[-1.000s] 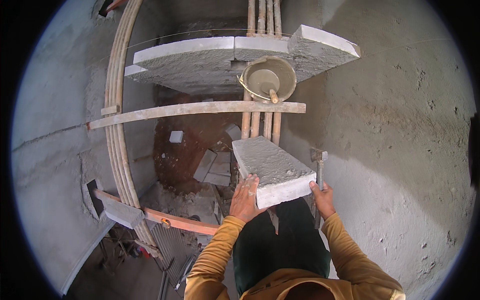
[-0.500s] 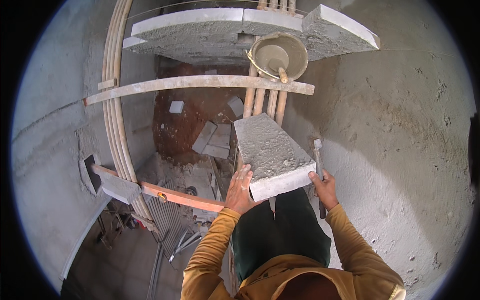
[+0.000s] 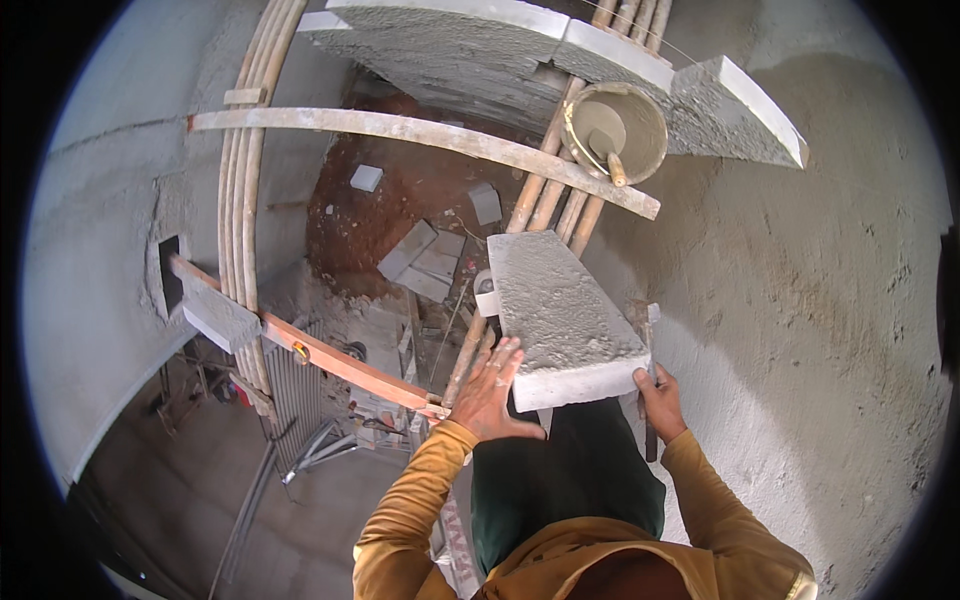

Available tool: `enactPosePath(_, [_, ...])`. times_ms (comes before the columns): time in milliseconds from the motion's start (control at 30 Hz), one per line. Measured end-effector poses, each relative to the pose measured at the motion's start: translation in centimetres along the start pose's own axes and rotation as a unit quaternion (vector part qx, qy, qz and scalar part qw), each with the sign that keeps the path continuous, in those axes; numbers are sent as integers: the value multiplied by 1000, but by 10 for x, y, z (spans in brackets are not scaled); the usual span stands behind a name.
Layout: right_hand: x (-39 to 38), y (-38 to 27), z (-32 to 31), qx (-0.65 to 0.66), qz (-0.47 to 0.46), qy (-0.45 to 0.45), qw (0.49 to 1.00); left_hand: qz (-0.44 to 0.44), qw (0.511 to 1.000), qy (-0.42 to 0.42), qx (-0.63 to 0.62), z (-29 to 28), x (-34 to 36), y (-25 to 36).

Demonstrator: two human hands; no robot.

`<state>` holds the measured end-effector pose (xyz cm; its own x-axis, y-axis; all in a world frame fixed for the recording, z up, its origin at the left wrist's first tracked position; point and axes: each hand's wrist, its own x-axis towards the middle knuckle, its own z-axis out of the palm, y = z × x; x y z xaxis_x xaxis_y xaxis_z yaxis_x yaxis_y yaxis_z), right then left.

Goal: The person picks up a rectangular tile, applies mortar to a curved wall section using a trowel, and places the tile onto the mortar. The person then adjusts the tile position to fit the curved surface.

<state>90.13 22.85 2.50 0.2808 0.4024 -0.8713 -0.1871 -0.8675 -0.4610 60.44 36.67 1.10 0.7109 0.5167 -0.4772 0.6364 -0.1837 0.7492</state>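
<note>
A pale block (image 3: 565,310) with wet grey mortar on its top rests on bamboo poles (image 3: 585,225) above my dark-trousered legs. My left hand (image 3: 485,395) is open at the block's near left corner, fingers spread along its side. My right hand (image 3: 658,400) grips a metal hammer (image 3: 652,335) upright beside the block's right end, thumb near its corner. Beyond, a bucket of grey mortar (image 3: 630,115) with a wooden-handled tool (image 3: 616,168) in it sits by a wooden plank (image 3: 390,124).
Blocks (image 3: 465,30) form a row at the top. Left are a bamboo bundle (image 3: 240,200), an orange beam (image 3: 355,370) and a wall opening (image 3: 168,270). Below lie loose blocks (image 3: 420,260) on red earth and metal tubes (image 3: 300,450). A rough plastered wall (image 3: 820,320) rises on the right.
The view has turned, tilting the platform and bucket in the picture. My left thumb has spread away from the block's near face, and the block's far end appears swung slightly clockwise.
</note>
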Motion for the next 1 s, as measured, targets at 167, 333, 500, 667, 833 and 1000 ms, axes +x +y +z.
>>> enactPosePath(167, [11,3,-15,20,96,26,995,-272,863,112,-411,31,25,-5])
enactPosePath(333, [17,-6,-18,29,145,29,989,-456,637,82,-616,99,63,-25])
enactPosePath(500, [9,-28,2,-17,152,11,988,-365,473,157,-787,128,33,-24])
enactPosePath(667, [1,-53,46,-58,134,-8,989,-423,408,249,-770,123,3,-39])
enactPosePath(833, [-14,-83,76,-74,127,-18,989,-355,423,307,-775,100,-18,-45])
enactPosePath(1000, [-23,-120,104,-128,71,-62,987,-333,380,370,-780,44,-49,-23])
